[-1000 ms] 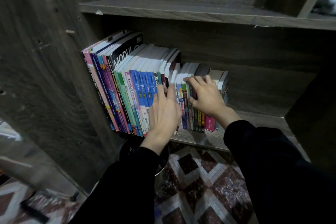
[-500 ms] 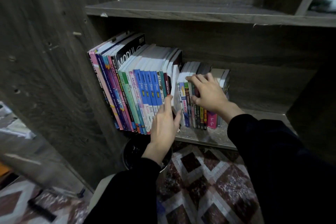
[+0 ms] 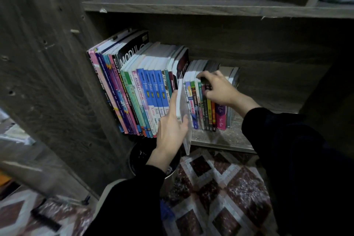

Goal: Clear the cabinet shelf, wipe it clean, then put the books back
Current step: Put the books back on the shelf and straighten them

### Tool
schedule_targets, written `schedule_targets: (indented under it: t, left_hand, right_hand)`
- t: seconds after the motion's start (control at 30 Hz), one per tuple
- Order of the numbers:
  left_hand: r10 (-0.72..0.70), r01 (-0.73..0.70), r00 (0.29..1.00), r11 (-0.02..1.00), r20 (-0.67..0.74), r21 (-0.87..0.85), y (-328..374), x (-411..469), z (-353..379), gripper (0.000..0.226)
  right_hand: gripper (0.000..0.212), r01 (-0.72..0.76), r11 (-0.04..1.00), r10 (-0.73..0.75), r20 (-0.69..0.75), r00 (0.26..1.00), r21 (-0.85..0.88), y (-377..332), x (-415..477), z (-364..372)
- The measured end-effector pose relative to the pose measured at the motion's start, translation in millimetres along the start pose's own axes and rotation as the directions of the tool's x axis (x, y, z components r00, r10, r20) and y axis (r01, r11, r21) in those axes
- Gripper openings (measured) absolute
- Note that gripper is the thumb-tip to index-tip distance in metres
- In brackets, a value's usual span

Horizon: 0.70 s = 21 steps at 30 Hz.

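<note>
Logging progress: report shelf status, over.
Left hand pinches thin white book, jutting past the grey wooden shelf edge. Right hand grips small paperbacks by tops. Shelf uncleared. Nothing blocking.

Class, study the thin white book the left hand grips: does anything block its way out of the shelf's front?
Nothing visible does. The left hand pinches the thin white book, whose lower corner overhangs the shelf edge; neighbouring books flank it only at the sides.

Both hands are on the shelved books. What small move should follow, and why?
Probably pull the thin white book fully out with the left hand: it pinches that book, which already juts past the grey wooden shelf edge, while the right hand grips the tops of the short paperbacks beside it.
</note>
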<state>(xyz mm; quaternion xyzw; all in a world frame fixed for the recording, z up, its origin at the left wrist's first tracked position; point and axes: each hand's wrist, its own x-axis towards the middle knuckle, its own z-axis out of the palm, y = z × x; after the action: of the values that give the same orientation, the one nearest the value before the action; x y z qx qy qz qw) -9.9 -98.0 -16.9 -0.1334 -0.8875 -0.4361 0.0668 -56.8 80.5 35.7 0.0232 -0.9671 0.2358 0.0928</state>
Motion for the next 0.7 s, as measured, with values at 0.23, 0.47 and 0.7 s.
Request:
schedule_targets:
  t: [0.23,0.47,0.7]
  left_hand:
    - [-0.007,0.012,0.983,1.000,0.186,-0.028,27.4,-11.9,-15.2,0.081]
    - [0.034,-0.026,0.955,0.999,0.294,-0.031,49.9,-20.7,-26.8,0.077]
    - [-0.019,0.022,0.970,1.000,0.242,-0.012,61.1,-13.2,-42.9,0.078]
  right_hand:
    - [0.070,-0.103,0.995,0.103,-0.057,0.993,0.003,29.9,-18.6,1.3]
    - [0.093,-0.025,0.987,0.039,0.083,0.996,-0.161,24.4,-26.2,-6.1]
    - [0.083,0.000,0.916,0.050,0.115,0.992,-0.401,14.9,-24.0,-8.3]
